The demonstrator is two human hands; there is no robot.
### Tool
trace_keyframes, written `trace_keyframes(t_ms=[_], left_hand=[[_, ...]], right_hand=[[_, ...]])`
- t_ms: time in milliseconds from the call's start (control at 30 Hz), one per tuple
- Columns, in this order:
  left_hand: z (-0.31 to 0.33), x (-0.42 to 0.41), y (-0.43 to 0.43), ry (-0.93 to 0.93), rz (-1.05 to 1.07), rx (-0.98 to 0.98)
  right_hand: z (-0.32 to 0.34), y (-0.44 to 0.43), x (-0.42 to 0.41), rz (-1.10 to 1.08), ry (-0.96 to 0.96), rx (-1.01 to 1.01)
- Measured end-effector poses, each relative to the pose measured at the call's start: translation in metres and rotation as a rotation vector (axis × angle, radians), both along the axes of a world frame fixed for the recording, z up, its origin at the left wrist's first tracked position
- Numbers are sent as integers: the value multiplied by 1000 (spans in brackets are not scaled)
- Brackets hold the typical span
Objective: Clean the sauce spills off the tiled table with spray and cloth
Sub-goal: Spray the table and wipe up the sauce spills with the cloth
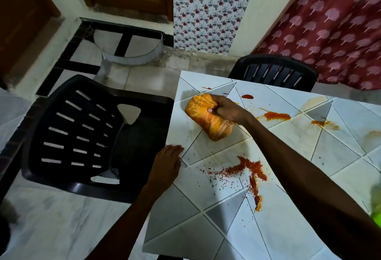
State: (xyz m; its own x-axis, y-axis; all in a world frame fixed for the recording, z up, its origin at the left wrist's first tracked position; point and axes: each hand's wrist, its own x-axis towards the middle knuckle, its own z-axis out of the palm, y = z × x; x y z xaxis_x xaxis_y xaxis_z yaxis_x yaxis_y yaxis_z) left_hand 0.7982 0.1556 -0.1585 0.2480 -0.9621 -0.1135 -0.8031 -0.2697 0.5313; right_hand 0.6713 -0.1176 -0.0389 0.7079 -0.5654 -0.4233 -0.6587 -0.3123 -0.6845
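White tiled surface (185, 228) streaked with red sauce spills (276, 116) and scattered chilli flakes (253, 169), black plastic chair (82, 136) just beside. Grips bunched orange cloth (208, 119) with right hand (226, 109), fingers curled round it, pressing it down at far left corner, probably to wipe toward spills. Rests left hand (165, 167) flat on left edge, fingers straight and together, likely for bracing.

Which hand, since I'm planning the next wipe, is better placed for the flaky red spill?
Right: the right hand grips the orange cloth; the left hand rests empty at the table edge.
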Motion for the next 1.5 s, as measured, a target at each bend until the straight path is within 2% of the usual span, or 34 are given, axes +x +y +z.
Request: trace_keyframes(t_ms=[200,400,633,933,1067,1233,1500], left_hand=[[-5,3,0,-56,-30,-22],[-6,-1,5,-75,-27,3],[-5,0,4,-27,-9,-41],[-3,1,9,-97,-81,-67],[-4,-1,4,-84,-52,-64],[1,-5,-1,-86,-18,-13],[0,-13,0,-112,-3,49]], right_hand=[[-1,-27,63,79,92,-86],[-21,-20,81,242,247,-129],[-33,30,43,451,429,-48],[-49,92,-35,583,469,30],[-41,87,-52,507,391,92],[-22,59,-62,263,256,186],[-31,47,-58,15,383,-379]])
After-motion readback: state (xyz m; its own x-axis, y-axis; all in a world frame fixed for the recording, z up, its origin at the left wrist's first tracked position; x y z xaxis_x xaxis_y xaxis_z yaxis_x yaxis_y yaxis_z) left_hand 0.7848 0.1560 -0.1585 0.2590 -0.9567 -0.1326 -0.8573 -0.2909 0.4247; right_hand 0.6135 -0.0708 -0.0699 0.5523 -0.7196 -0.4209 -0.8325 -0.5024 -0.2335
